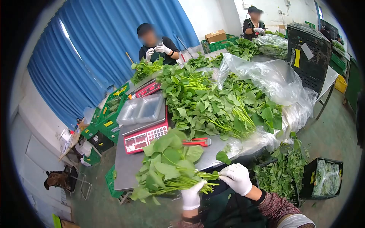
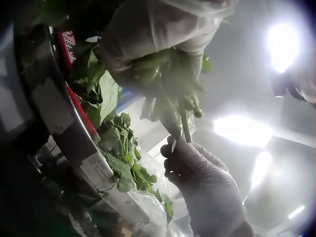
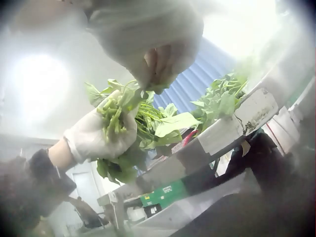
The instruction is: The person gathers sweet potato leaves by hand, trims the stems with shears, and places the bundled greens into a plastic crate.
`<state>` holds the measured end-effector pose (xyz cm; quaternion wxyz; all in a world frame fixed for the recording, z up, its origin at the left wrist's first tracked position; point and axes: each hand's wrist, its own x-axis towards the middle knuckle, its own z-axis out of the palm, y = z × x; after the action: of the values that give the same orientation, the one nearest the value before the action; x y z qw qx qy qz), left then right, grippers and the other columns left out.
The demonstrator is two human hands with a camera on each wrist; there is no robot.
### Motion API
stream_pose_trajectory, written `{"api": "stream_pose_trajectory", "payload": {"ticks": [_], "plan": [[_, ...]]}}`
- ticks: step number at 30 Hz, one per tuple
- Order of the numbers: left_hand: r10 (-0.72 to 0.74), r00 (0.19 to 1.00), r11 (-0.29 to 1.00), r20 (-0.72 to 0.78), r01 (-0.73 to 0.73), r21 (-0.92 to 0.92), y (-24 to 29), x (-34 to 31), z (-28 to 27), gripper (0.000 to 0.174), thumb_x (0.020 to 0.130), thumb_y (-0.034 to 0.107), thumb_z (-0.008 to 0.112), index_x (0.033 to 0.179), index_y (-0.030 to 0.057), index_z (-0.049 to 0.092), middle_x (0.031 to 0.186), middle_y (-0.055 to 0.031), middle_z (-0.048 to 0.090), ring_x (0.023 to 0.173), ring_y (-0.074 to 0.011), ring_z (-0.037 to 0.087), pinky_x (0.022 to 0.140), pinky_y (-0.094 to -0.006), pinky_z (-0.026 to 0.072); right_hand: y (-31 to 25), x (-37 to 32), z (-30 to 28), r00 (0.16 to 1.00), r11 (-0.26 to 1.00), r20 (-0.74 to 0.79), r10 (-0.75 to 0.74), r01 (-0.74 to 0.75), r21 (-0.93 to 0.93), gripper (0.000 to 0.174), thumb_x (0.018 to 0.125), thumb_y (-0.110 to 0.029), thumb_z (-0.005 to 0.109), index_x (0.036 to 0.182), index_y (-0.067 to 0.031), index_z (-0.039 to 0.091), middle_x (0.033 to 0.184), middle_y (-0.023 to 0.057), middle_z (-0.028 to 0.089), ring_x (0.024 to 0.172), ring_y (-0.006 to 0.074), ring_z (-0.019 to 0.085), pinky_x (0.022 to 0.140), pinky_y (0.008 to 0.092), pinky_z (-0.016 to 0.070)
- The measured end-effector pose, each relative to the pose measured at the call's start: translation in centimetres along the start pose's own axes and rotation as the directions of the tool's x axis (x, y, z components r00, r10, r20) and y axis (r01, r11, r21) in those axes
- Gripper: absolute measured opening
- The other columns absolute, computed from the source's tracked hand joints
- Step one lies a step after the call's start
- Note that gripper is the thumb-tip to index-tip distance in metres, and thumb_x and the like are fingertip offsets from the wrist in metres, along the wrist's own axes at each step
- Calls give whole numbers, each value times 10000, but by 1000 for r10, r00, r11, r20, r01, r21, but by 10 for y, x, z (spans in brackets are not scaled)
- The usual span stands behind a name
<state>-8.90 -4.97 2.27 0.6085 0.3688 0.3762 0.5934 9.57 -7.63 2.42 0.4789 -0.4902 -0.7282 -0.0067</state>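
My gloved left hand (image 1: pixel 192 195) grips a bunch of leafy greens (image 1: pixel 167 167) by its stems, close to the table's near edge. The broad leaves point away to the left, the stem ends to the right. At those ends, my gloved right hand (image 1: pixel 236 178) pinches a single stem between thumb and fingertips; a loose-looking leaf (image 1: pixel 223 157) shows just above these fingers. The left wrist view has the right hand (image 2: pixel 205 182) right at the stem ends (image 2: pixel 185 123). From the right wrist, the left hand (image 3: pixel 94 136) is seen wrapped round the bunch.
Beyond the bunch are a red scale (image 1: pixel 146 138) bearing clear plastic trays (image 1: pixel 140 110), and a red cutter knife (image 1: pixel 199 141). A large heap of greens (image 1: pixel 213 102) lies beside plastic sheeting (image 1: pixel 266 79). Crates (image 1: pixel 323 178) stand on the floor at right. Two people work across the table.
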Motion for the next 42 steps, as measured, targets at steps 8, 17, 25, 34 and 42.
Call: {"api": "stream_pose_trajectory", "payload": {"ticks": [8, 17, 25, 34, 42], "plan": [[28, 997, 997, 76, -33, 65, -5, -5, 9, 522, 691, -94, 642, 1174, -19, 457, 889, -120, 612, 748, -190, 596, 672, -289, 514, -14, 2, -6, 996, 998, 64, 59, -59, -10, 175, 675, -122, 708, 815, -98, 607, 821, 45, 613, 730, 245, 570, 664, 325, 435], [-149, 988, 937, -45, 127, -324, -6, -4, 7, 327, 762, -69, 597, 1074, 1, 529, 917, -100, 596, 770, -181, 589, 703, -283, 504, -9, 7, -38, 769, 316, 470, 433, -618, 720, 91, 820, -83, 584, 843, 4, 578, 885, 71, 573, 764, 131, 532, 699, 249, 440], [-66, 998, 980, -18, 61, -191, 7, 5, -7, 399, 747, -62, 602, 1124, 14, 498, 884, -95, 601, 691, -150, 574, 667, -270, 486, 13, 26, -78, 846, 492, 274, 458, -498, 714, 147, 828, -112, 530, 771, -20, 628, 809, 79, 603, 761, 188, 560, 719, 317, 451], [-66, 996, 997, 61, 68, -27, 7, -4, 1, 375, 734, -57, 610, 1090, -6, 504, 861, -130, 624, 670, -183, 606, 627, -263, 502, -6, 25, 17, 795, 519, 580, 177, -576, 632, 113, 810, -139, 651, 817, -28, 635, 782, 22, 593, 717, 124, 542, 660, 277, 439], [-85, 994, 955, -67, 62, -289, 6, 11, -13, 353, 773, -89, 588, 1108, -26, 498, 881, -122, 613, 703, -189, 601, 671, -277, 506, -5, 47, -41, 491, 344, -267, 829, -70, 937, 190, 918, -121, 437, 1038, -11, 536, 989, 45, 587, 794, 152, 565, 727, 285, 454]]}}
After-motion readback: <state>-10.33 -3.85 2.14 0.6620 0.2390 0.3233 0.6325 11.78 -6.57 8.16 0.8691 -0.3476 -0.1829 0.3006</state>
